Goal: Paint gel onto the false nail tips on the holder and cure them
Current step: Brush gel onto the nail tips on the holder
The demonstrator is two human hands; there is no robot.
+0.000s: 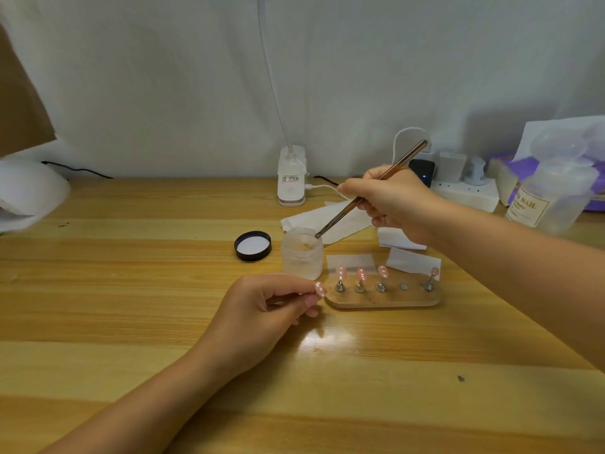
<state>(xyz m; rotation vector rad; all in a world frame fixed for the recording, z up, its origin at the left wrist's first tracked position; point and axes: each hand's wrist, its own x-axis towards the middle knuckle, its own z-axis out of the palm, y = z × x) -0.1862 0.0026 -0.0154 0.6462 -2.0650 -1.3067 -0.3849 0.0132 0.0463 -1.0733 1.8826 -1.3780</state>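
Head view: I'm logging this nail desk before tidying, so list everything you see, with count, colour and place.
Nail tips on stands: four, pink, on the holder.
Held nail tip: one, pink, left of the holder.
Holder: one, wooden, centre; one spot bare.
Jar: one, frosted, open, behind the holder.
Lid: one, black, left of the jar.
Brush: one, copper, tip at the jar's mouth.
Wipes: several, white, behind the holder.
Pump bottle: one, clear, far right.
Power strip: one, white, back right.
Left hand: pinches the held nail tip.
Right hand: grips the brush.

The brush tip (pixel 318 235) is hidden inside the frosted jar (pixel 302 253); the bottle's label (pixel 527 208) is blurred.
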